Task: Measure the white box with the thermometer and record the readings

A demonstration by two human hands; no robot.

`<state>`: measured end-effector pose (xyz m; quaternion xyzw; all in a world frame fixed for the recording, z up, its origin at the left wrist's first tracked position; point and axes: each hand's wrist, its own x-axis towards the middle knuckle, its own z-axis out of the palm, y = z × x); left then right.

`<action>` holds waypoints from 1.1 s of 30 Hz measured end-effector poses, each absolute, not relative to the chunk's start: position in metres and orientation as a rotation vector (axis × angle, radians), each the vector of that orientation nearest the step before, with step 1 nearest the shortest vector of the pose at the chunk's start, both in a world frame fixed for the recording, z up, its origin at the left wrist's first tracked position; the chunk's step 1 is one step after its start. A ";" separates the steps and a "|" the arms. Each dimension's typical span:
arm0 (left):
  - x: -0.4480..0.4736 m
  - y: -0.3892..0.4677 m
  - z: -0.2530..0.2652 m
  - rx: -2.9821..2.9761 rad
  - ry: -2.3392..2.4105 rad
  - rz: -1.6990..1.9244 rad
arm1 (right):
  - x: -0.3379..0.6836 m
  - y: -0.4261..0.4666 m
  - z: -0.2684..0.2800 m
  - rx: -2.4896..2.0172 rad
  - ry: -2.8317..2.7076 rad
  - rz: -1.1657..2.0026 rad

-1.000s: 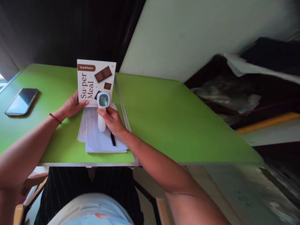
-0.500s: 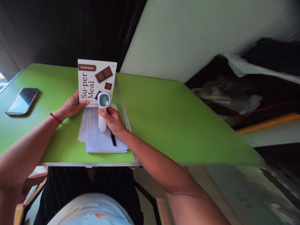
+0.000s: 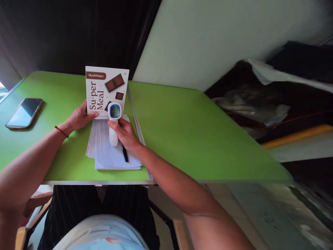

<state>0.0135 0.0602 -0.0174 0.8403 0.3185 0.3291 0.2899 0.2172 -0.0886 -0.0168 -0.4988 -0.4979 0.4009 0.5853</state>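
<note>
A white box (image 3: 114,74) printed "NutriMotion Su-per Meal" with chocolate pieces stands upright, its front towards me. My left hand (image 3: 81,117) grips its lower left corner, thumb on the front and the other fingers partly hidden behind. In my right hand (image 3: 125,132) is a white infrared thermometer (image 3: 113,138) with a blue-framed screen; the fingers wrap its handle. The thermometer's head overlaps the lower right of the box front in view; I cannot tell whether they touch. Beneath it lie written paper sheets (image 3: 104,152) and a black pen (image 3: 125,153), partly covered by my right hand.
A smartphone (image 3: 24,113) lies face up at the left of the green table (image 3: 187,139). A metal seam runs across the tabletop right of the papers. A dark panel and a pale wall stand behind; cluttered shelves (image 3: 260,104) are at the right.
</note>
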 end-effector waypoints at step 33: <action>0.015 0.056 -0.013 2.424 1.359 0.435 | 0.323 -0.085 0.012 -2.479 -1.524 0.250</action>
